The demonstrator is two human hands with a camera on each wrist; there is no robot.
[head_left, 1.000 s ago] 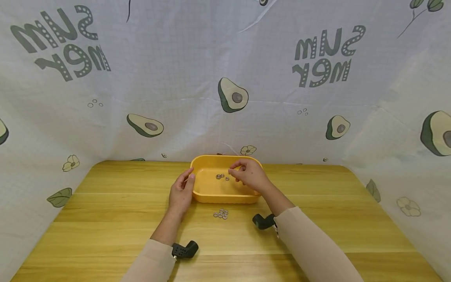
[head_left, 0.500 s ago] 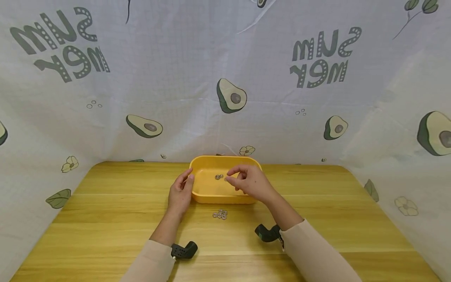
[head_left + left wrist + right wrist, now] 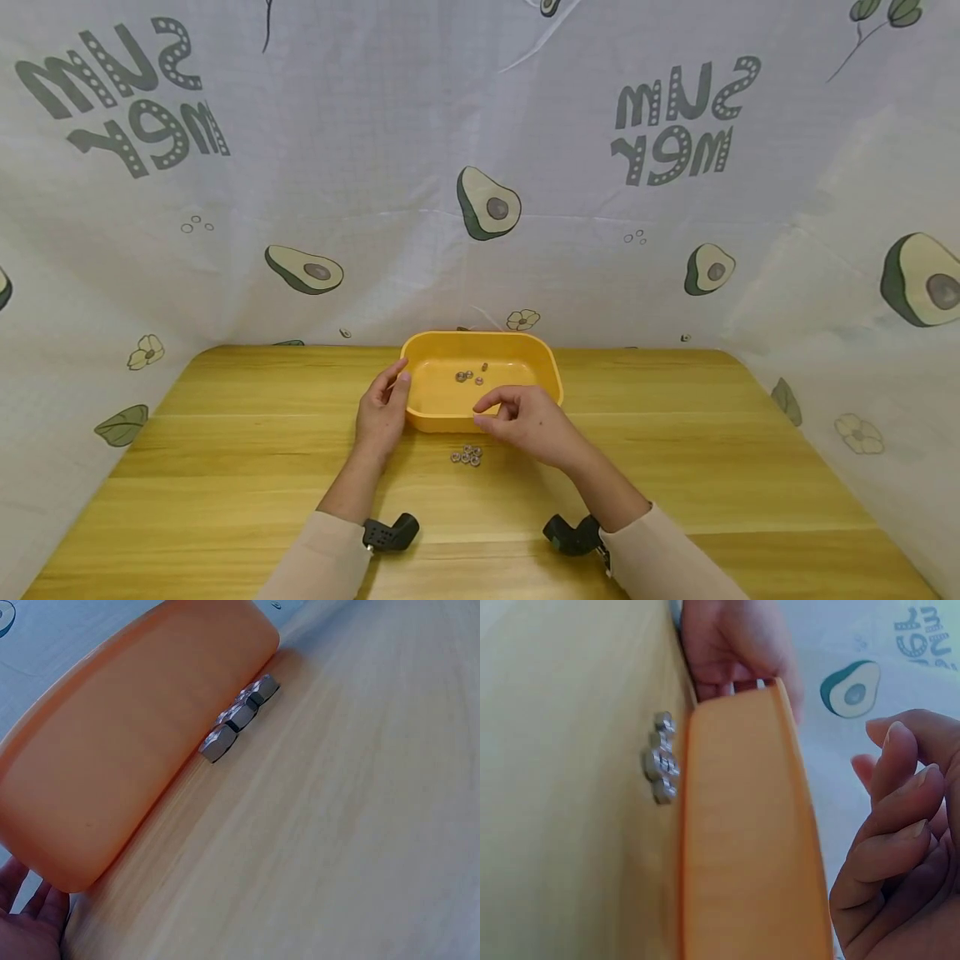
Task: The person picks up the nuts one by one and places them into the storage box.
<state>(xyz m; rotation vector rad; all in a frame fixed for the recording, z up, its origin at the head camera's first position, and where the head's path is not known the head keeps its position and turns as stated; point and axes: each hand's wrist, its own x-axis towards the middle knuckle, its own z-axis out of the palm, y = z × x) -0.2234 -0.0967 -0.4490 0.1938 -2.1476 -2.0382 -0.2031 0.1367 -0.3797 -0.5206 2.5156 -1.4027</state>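
A yellow plastic bin [image 3: 442, 424] stands toward the back of the table. My left hand [image 3: 381, 421] rests against its left side, fingers extended along the outer wall and thumb near the front corner. My right hand [image 3: 521, 421] hovers over the front rim, thumb and index finger apart with nothing between them; its other fingers are loosely bent in the right wrist view. Several metal hex nuts [image 3: 461, 377] lie inside the bin, one nut [image 3: 484, 367] farther back than the others. Just before the bin's front wall sits a cluster of nuts [image 3: 240, 716] on the wood.
The wooden table [image 3: 247, 483] carries the bin and the nuts. A white cloth [image 3: 375, 167] printed with avocados and lettering hangs right behind the table's far edge. Black wrist cameras [image 3: 392, 533] jut inward from both forearms.
My right hand has drawn back from inside the bin to above its front rim, fingers parted. A nut where its fingertips were now shows on the bin floor. The left hand stays put.
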